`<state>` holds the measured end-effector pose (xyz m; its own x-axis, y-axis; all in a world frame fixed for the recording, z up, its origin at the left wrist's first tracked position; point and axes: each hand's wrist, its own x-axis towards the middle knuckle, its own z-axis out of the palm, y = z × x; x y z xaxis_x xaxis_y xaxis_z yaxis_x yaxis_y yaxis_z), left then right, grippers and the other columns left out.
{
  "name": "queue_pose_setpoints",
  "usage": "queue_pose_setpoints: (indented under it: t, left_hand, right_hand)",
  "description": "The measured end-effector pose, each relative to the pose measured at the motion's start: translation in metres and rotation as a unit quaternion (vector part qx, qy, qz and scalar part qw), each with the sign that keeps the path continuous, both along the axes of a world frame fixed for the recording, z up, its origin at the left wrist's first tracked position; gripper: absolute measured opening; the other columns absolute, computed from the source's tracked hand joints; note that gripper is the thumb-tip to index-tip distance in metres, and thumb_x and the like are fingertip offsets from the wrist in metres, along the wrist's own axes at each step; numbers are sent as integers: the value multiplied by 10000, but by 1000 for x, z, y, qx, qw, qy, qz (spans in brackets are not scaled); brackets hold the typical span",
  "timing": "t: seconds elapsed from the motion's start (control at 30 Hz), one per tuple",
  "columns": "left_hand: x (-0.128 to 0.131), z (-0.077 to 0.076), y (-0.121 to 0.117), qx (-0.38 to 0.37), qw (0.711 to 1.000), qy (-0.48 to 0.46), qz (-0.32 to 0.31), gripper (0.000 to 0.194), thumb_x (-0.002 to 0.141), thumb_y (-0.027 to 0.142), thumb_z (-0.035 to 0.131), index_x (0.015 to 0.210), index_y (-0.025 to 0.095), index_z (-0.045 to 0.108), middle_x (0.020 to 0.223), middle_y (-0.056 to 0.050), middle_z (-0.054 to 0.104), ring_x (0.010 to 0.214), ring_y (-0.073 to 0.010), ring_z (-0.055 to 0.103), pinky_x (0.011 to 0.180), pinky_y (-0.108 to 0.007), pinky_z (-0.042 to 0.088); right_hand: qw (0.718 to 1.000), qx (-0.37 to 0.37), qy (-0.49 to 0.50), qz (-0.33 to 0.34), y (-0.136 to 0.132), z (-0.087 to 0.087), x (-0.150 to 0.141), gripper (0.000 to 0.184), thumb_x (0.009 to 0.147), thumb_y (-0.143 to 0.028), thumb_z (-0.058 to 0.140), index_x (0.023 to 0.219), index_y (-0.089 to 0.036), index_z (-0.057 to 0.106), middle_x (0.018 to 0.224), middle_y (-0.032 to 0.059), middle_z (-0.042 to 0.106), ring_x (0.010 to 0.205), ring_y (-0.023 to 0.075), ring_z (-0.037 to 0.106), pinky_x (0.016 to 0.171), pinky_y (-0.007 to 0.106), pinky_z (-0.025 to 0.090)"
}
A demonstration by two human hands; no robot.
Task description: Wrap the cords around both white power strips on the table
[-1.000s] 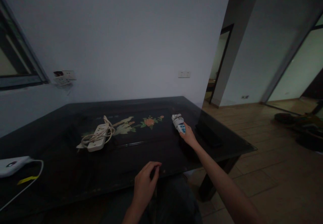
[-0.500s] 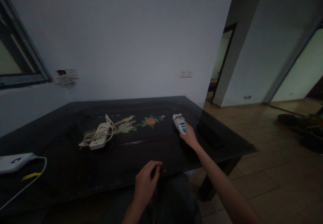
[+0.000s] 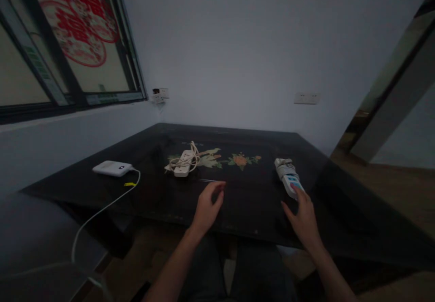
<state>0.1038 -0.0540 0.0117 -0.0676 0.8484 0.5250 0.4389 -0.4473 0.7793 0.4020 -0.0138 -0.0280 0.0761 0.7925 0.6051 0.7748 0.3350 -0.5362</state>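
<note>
On the right part of the dark table lies a white power strip with blue sockets, its pale cord wound around the far end. My right hand is at the strip's near end, thumb spread away and fingertips over or touching the edge; it is open. Above the table's near side, my left hand is loosely curled with a gap between thumb and fingers, and nothing shows in it. Beyond it, a second white power strip rests with its cord looped loosely on top.
A white power bank with a white cable lies on the left, the cable hanging over the edge. A dark flat object is faint at the right. Behind are a wall socket and a window.
The view has swung left, bringing the window in. My right hand had its fingers around the blue-socket power strip; now its thumb is off it. My left hand stays loosely curled.
</note>
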Motion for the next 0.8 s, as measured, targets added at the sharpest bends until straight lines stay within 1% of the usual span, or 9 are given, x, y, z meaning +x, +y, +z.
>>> queue_pose_setpoints:
  t: [0.1, 0.17, 0.23, 0.33, 0.43, 0.53, 0.6, 0.7, 0.8]
  left_hand:
    - [-54, 20, 32, 45, 982, 86, 161, 328, 872, 205, 463, 1193, 176, 525, 1224, -96, 579, 1181, -202, 518, 1031, -362, 390]
    - [-90, 30, 53, -4, 947, 177, 269, 394, 861, 198, 464, 1254, 176, 476, 1288, -104, 525, 1230, -207, 467, 1057, -354, 352]
    - [-120, 33, 72, -39, 933, 200, 296, 469, 818, 214, 532, 1279, 152, 464, 1309, -133, 499, 1253, -244, 437, 1068, -374, 327]
    - [-145, 24, 92, -102, 918, 222, 312, 600, 750, 313, 635, 1297, 141, 458, 1311, -179, 498, 1258, -335, 423, 1057, -492, 300]
    - [-152, 9, 102, -155, 908, 231, 314, 718, 708, 428, 669, 1335, 176, 427, 1350, -192, 461, 1247, -386, 427, 999, -565, 330]
    - [-148, 2, 107, -179, 902, 235, 314, 797, 696, 448, 678, 1385, 194, 367, 1393, -190, 404, 1265, -372, 412, 969, -504, 387]
    - [-143, 3, 109, -186, 897, 237, 324, 854, 687, 432, 694, 1415, 198, 315, 1433, -205, 338, 1309, -384, 347, 958, -501, 398]
    - [-135, 4, 101, -187, 887, 239, 347, 869, 709, 439, 677, 1438, 232, 251, 1501, -199, 208, 1360, -404, 231, 940, -549, 398]
    - [-129, 1, 81, -174, 875, 244, 380, 797, 765, 441, 617, 1432, 224, 240, 1490, -190, 215, 1347, -383, 251, 952, -531, 394]
  right_hand:
    - [998, -36, 19, 45, -19, -8, -17, 513, 853, -416, 460, 1320, -206, 430, 1323, 119, 468, 1207, 273, 453, 1000, 454, 398]
    - [997, -47, 15, 54, -26, -12, -24, 479, 856, -403, 448, 1301, -226, 445, 1303, 104, 486, 1207, 266, 460, 1014, 454, 386]
    - [997, -51, 8, 52, -29, -15, -27, 452, 859, -395, 436, 1281, -237, 459, 1281, 98, 502, 1207, 265, 464, 1022, 456, 379]
    - [997, -59, 5, 45, -28, -16, -27, 420, 864, -399, 417, 1251, -247, 479, 1256, 90, 520, 1187, 262, 485, 1006, 451, 398]
    - [996, -77, -9, 43, -28, -16, -27, 412, 870, -411, 402, 1237, -245, 492, 1247, 88, 530, 1171, 261, 500, 990, 448, 413]
    - [995, -91, -20, 39, -28, -18, -27, 420, 876, -413, 389, 1242, -236, 492, 1249, 88, 535, 1163, 259, 510, 976, 440, 424]
    - [995, -94, -21, 41, -29, -18, -27, 416, 878, -411, 385, 1238, -235, 494, 1243, 84, 541, 1155, 253, 518, 970, 428, 430]
    - [995, -93, -22, 41, -30, -18, -28, 408, 880, -408, 382, 1228, -231, 499, 1233, 81, 549, 1146, 248, 526, 965, 418, 434]
    - [995, -94, -24, 35, -31, -17, -28, 403, 884, -405, 380, 1228, -233, 500, 1238, 80, 547, 1150, 248, 525, 963, 417, 434]
